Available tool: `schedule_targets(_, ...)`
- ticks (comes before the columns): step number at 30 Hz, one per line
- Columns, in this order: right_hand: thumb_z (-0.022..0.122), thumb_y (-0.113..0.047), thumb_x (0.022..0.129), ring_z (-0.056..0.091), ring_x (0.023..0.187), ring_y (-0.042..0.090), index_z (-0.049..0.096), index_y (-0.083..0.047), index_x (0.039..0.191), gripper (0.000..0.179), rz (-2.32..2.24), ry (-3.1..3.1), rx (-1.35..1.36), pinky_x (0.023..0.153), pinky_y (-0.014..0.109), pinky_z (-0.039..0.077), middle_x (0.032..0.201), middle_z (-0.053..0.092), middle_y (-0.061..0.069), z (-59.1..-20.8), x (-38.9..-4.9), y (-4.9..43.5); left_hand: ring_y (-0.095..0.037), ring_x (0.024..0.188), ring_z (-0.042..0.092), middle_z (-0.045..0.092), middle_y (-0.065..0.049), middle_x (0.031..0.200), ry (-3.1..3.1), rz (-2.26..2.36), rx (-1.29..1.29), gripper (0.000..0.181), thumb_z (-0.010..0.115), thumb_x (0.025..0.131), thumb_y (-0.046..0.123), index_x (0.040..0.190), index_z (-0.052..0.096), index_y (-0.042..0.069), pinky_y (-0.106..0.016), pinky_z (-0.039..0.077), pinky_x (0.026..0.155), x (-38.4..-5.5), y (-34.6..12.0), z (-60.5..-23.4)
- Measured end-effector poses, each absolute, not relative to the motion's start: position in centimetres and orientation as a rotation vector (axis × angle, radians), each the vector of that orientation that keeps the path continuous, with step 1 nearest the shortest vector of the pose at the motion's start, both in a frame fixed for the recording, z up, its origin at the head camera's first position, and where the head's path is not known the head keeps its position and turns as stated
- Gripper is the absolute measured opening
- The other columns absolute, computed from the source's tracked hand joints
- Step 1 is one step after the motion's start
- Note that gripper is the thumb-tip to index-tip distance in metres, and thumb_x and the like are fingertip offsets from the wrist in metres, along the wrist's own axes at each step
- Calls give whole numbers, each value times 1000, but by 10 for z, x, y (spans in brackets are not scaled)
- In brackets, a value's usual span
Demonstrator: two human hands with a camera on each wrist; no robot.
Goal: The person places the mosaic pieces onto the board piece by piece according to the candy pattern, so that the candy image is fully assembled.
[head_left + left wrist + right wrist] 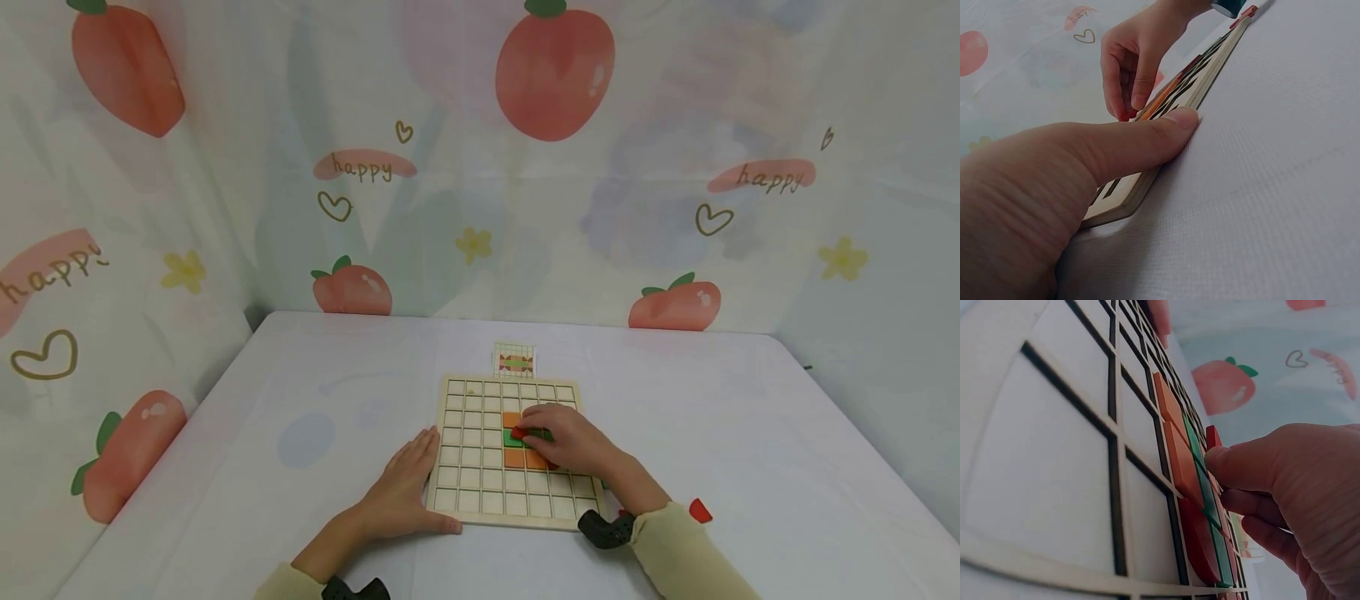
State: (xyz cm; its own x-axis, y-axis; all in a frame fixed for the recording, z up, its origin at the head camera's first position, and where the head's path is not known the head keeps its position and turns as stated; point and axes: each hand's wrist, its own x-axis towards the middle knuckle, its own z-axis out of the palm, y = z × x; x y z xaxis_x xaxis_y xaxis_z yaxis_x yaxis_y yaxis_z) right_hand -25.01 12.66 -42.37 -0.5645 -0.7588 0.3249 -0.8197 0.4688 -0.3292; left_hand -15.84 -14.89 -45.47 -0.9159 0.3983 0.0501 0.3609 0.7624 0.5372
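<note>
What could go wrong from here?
The red tile pinched in the right hand could slip or nudge the green tiles just below.
The board might shift if the left hand at its edge eases off.
The right sleeve could sweep the loose red tile beside it.

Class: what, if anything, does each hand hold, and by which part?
The right hand pinches a red piece by one end; the left hand grips nothing, resting against the board.
</note>
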Motion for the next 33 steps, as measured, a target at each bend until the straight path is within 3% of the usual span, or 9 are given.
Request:
schedule_targets(14,65,-9,86,57,100,22,69,-6,101,16,706,-2611,1386,87,38,45,104,63,5,-420,-258,107,-24,138,5,11,-14,151,2884,838,619,124,63,63,74,145,12,-3,-44,10,108,-159,-150,-455)
schedule_targets(24,64,-5,85,59,100,26,68,-1,101,16,703,-2594,1414,84,39,47,103,64,11,-422,-267,98,-24,138,4,10,-14,151,2885,838,620,124,62,63,75,145,11,-3,-44,10,108,-159,-150,-455)
schedule_targets(33,64,-5,86,59,95,23,69,-3,98,13,706,-2610,1424,81,35,48,100,65,7,-423,-270,93,-24,138,5,10,-15,151,2878,848,616,125,62,62,75,145,11,-4,-44,10,108,-159,-150,-455)
